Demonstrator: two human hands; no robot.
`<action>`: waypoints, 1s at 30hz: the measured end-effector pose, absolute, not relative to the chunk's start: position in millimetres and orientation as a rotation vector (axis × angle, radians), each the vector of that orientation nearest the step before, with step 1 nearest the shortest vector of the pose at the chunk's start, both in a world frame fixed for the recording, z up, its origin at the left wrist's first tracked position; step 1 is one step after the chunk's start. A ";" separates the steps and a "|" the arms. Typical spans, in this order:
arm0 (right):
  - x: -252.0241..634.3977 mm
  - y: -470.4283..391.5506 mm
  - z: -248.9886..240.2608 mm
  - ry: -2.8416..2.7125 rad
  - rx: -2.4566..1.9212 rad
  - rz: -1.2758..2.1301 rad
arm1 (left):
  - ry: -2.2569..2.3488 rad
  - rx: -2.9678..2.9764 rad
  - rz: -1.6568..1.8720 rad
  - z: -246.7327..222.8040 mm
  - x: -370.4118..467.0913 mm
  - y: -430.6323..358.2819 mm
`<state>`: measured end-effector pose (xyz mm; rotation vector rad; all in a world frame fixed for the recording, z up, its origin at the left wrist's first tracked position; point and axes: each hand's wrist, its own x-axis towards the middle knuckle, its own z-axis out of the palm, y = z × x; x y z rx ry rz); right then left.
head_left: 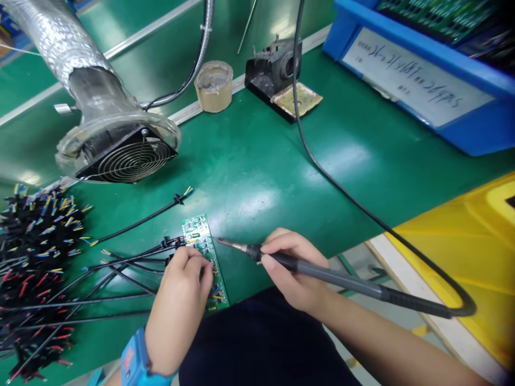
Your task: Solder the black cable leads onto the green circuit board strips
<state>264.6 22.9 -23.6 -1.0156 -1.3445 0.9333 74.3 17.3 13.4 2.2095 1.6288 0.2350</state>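
My right hand point(295, 268) is closed around a black soldering iron point(341, 279), whose tip points left, just beside a green circuit board point(205, 241). My left hand point(181, 295) rests over the board's left side, fingers pinched together; what is between them is too small to make out. Several black cables point(132, 262) run from the left toward the board, some joined to it or lying at its edge, others passing under my left hand. One separate cable point(148, 217) with stripped coloured ends lies above them on the green table point(257, 171).
A fume extractor point(132, 155) hangs at the upper left over a pile of cables point(40, 230). At the back stand a tape roll point(214, 88) and an iron stand point(273, 69). A labelled blue bin point(458, 131) is upper right, a yellow container point(454, 241) at right. The iron's cord crosses the table.
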 end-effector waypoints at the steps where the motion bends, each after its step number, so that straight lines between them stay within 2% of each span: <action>1: 264.1 23.2 -24.6 -1.336 -1.021 0.941 | 1.631 2.204 0.226 13.7 74.0 18.0; 8: 264.4 21.8 -27.3 -1.315 -1.034 0.934 | 1.690 2.160 0.247 12.3 74.2 16.1; 14: 265.1 20.1 -28.6 -1.309 -1.029 0.926 | 1.809 2.342 0.456 19.4 46.7 28.2; 23: 264.9 19.1 -32.5 -1.310 -1.042 0.917 | 1.530 2.659 0.089 14.6 28.1 54.6; 26: 264.0 19.8 -31.3 -1.301 -1.029 0.896 | 1.453 2.678 0.199 27.0 24.8 56.1; 30: 264.1 20.2 -31.8 -1.311 -1.014 0.894 | 1.725 2.402 0.514 56.2 15.9 64.9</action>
